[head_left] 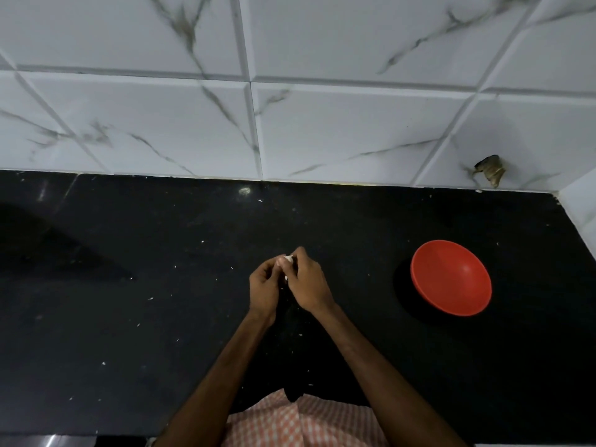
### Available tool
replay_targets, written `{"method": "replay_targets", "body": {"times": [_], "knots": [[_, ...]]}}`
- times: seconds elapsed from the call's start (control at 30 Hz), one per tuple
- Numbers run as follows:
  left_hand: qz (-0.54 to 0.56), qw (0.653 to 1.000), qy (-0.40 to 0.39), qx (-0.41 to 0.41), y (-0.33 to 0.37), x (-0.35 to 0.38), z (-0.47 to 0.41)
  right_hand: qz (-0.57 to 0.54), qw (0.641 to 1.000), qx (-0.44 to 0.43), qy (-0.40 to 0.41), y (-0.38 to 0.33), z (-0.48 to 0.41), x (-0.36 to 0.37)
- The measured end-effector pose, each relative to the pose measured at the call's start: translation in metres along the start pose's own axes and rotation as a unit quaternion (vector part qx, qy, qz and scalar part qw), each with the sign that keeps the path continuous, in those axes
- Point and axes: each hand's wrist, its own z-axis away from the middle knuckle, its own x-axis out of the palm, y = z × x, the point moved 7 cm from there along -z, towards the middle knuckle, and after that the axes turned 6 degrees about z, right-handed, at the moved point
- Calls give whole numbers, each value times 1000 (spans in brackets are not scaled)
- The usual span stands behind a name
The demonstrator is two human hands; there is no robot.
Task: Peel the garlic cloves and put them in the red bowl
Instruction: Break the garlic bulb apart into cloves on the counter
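Above the middle of the black counter, my left hand [264, 285] and my right hand [306, 282] meet with curled fingers. Between their fingertips they pinch a small white garlic clove [288, 259]; only its tip and a sliver lower down show. The red bowl [451, 277] stands on the counter to the right of my hands, well apart from them. Nothing shows on the part of its inside that I can see.
The black counter [129, 301] is dotted with small white flecks of garlic skin. A white marble-patterned tiled wall [290, 124] rises behind it and turns a corner at the far right. A checked orange cloth [300, 424] lies at the bottom edge.
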Motion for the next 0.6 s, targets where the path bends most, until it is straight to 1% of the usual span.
{"method": "replay_targets", "body": {"times": [0.13,0.23,0.3,0.4,0.5,0.6], "knots": [[24,1000,6,-11,2,20,8,-46,998,29,36,1,0,-2],[17,999,21,21,6,26,15,-73,994,42,74,4,0,-5],[-22,997,17,67,10,24,18,-100,990,55,88,6,-1,-8],[-97,990,28,101,15,22,17,-126,983,71,110,9,0,-12],[-93,991,57,74,9,18,13,-134,981,82,117,14,0,-9],[-66,996,52,44,-2,9,4,-167,977,109,77,24,-2,4]]}}
